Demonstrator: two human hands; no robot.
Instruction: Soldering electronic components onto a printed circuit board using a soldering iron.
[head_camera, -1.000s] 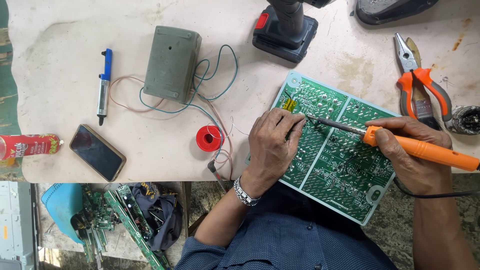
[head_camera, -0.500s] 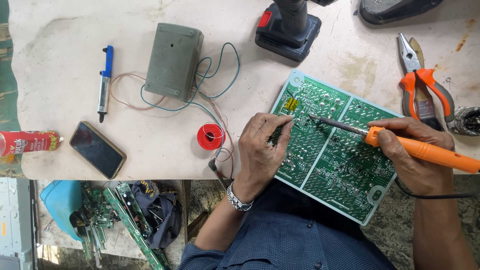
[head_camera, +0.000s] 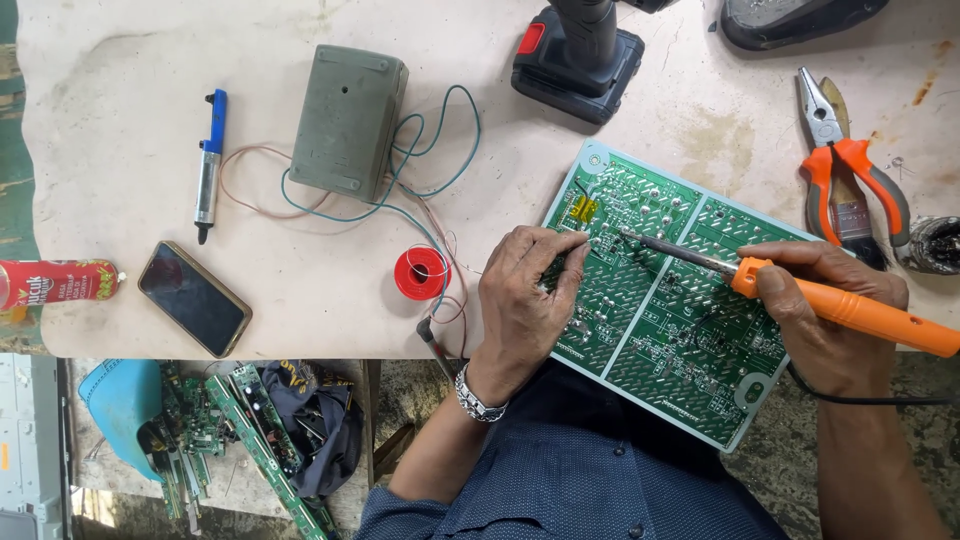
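Note:
A green circuit board (head_camera: 690, 330) lies tilted over the table's front edge, right of centre. My left hand (head_camera: 520, 300) rests on the board's left side, fingers pinched together near a yellow part at the upper left; a thin solder wire may be between them, too small to tell. My right hand (head_camera: 820, 310) grips an orange-handled soldering iron (head_camera: 850, 310), whose metal tip touches the board just right of my left fingertips. Its black cord runs off to the right.
On the pale table (head_camera: 120, 120) are a red solder spool (head_camera: 421, 273), a grey-green box (head_camera: 348, 120) with coloured wires, a blue desoldering pump (head_camera: 209, 165), a phone (head_camera: 194, 298), a red tube (head_camera: 55, 283), a black power tool battery (head_camera: 578, 60), and orange pliers (head_camera: 850, 165). Below lie scrap boards (head_camera: 240, 430).
My left hand has slid slightly left and down along the board. The iron's tip stays at nearly the same spot on the board.

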